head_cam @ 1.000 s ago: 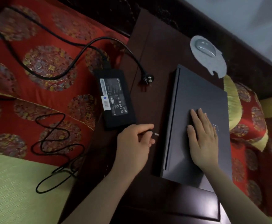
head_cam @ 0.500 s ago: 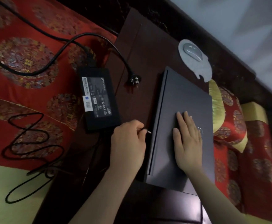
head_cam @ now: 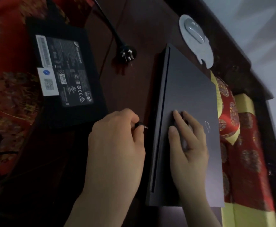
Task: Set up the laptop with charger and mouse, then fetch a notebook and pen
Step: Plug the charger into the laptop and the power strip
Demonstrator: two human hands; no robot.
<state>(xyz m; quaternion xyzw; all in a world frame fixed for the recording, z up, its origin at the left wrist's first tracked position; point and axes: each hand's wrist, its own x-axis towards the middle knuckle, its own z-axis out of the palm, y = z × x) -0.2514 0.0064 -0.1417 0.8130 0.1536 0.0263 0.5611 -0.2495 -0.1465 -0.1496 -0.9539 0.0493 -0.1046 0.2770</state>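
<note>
A: where's the laptop (head_cam: 188, 102)?
B: shut, flat on the desk (head_cam: 134, 22). Right hand (head_cam: 189, 145) lies open on its lid. Left hand (head_cam: 116, 145) pinches the charger plug (head_cam: 141, 126) just beside its left edge. Charger brick (head_cam: 65, 71) further left, mouse (head_cam: 193, 30) behind.

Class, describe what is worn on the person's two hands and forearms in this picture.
Nothing that shows: the left hand and right hand are bare, without gloves. Both forearms are uncovered to the picture's lower edge, with no sleeve, watch or bracelet. Rings cannot be told in the dim light.
</note>
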